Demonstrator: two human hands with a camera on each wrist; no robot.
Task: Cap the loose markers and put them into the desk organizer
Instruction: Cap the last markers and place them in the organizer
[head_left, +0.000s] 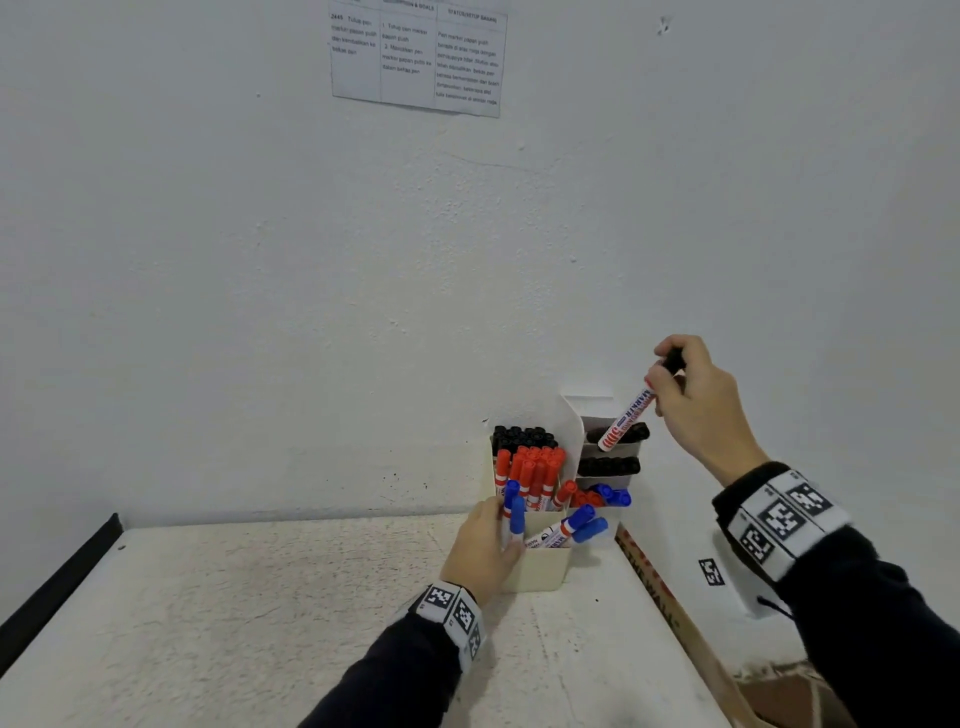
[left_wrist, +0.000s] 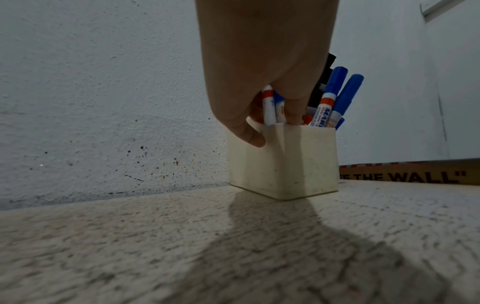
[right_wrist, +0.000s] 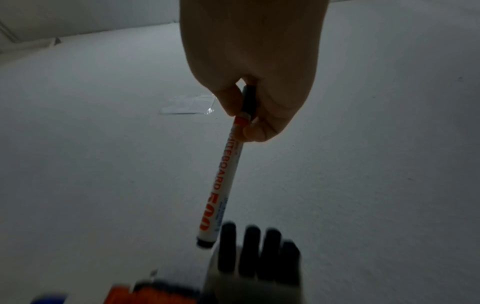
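The right hand (head_left: 696, 400) is raised over the back right corner of the table (head_left: 260, 613), its fingers (right_wrist: 228, 98) pinched round the capped top end of a black whiteboard marker (head_left: 626, 415). The marker hangs tilted, its butt end pointing down and left toward the desk organizer (head_left: 543, 571), which stands near the table's right edge against the wall. Its cap is on, so the capping step for this one looks finished and the step in hand is the drop into the organizer.

The left hand (head_left: 483, 551) grasps the organizer's front left corner: in the left wrist view the thumb (left_wrist: 249, 135) presses the outer wall while a finger reaches over the rim among the standing markers. It seems to be steadying the box, though the hand may also be touching one of the blue-capped markers (head_left: 514, 512); the view does not settle that.

The organizer is already crowded: black caps (head_left: 519, 436) at the back, red caps (head_left: 535, 460) in the middle, blue ones leaning in the front compartment, and more black markers (head_left: 608, 465) lying in the side tiers on the right.

The next move calls for lowering the held marker butt first into a gap among its black fellows, straightening it so it slides between neighbours rather than riding on their caps, then loosening the pinch once it is seated. The left hand's hold should keep the box from shifting.
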